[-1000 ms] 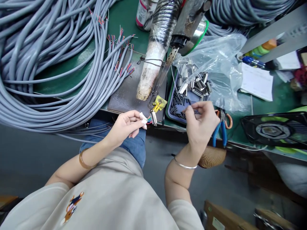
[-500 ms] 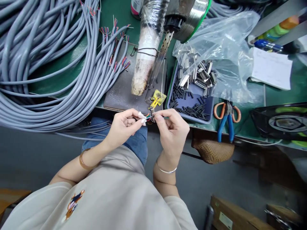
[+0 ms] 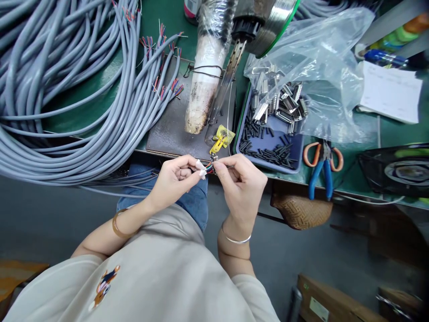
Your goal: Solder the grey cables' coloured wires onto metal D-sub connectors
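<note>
Both hands meet just off the near edge of the green bench, over the person's lap. The left hand pinches the stripped end of a grey cable, with the short coloured wires fanning out past its taped fingertips. The right hand closes thumb and forefinger narrowly on something small at those wire tips; it looks like a little metal connector, but the fingers hide most of it, so I cannot tell exactly what is held.

The wires look thin, soft and light, and would likely bend or kink under a rough pull. The safest hold seems to be on the grey jacket just behind the stripped part, as the left hand has it. The small part at the tips looks hard and easy to drop, so a fingertip pinch on its sides suits it.

Just beyond the hands, a yellow clip lies on a dark metal plate, beside a wrapped tool propped at a slant. To the right stands a blue tray of short black sleeves and metal shells, half under a clear plastic bag. Blue-handled pliers lie right of the tray. A big coil of grey cables fills the left side.
</note>
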The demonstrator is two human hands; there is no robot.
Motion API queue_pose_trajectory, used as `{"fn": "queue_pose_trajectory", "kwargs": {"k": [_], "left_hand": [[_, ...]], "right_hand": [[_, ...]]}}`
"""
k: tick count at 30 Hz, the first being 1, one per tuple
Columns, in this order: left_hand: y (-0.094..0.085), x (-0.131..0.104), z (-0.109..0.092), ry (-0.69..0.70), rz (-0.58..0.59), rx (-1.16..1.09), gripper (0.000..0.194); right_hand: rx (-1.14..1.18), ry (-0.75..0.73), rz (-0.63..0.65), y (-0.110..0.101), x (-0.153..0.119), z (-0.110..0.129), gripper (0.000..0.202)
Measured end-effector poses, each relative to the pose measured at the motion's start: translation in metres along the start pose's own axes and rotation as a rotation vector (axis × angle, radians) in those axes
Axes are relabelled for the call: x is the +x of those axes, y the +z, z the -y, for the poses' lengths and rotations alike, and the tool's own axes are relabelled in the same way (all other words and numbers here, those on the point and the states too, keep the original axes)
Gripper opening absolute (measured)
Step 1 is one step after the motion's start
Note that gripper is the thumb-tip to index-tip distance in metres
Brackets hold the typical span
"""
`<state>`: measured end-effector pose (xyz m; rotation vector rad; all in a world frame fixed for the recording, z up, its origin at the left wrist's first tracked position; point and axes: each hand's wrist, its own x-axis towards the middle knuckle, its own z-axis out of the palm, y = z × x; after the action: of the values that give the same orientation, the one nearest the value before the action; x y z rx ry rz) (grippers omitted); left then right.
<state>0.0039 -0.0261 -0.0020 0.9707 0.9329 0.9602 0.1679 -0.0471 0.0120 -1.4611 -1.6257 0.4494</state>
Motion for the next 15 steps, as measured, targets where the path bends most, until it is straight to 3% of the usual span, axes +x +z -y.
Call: {"fn": "queue_pose_trajectory", "kwargs": {"k": [15], "left_hand": [[-0.0031,0.0001,-0.0023,0.009,0.02,0.007,0.031]], "right_hand": [[0.005,0.035,-0.001,0.0011,0.0012,0.0024,0.021]]}}
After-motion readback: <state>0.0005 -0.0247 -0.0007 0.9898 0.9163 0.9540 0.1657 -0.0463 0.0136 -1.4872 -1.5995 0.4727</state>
